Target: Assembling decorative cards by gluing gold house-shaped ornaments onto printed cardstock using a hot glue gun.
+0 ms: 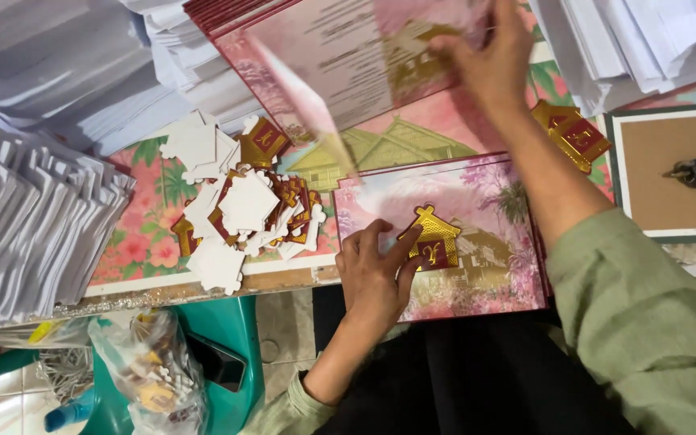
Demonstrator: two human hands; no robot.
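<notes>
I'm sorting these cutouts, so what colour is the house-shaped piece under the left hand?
Gold with a dark red panel: the house-shaped piece, seen in the head view.

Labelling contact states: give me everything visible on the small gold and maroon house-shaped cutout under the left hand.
The small gold and maroon house-shaped cutout looks like foil-embossed card: peaked gold roof, maroon panel below with a gold emblem. It lies flat, roof pointing up the frame, on the pink floral card at the table's near edge. The left hand presses its left side with the fingertips; nothing else touches it.

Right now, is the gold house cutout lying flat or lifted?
Flat: the house cutout lies on the pink card, left hand pressing it.
</notes>
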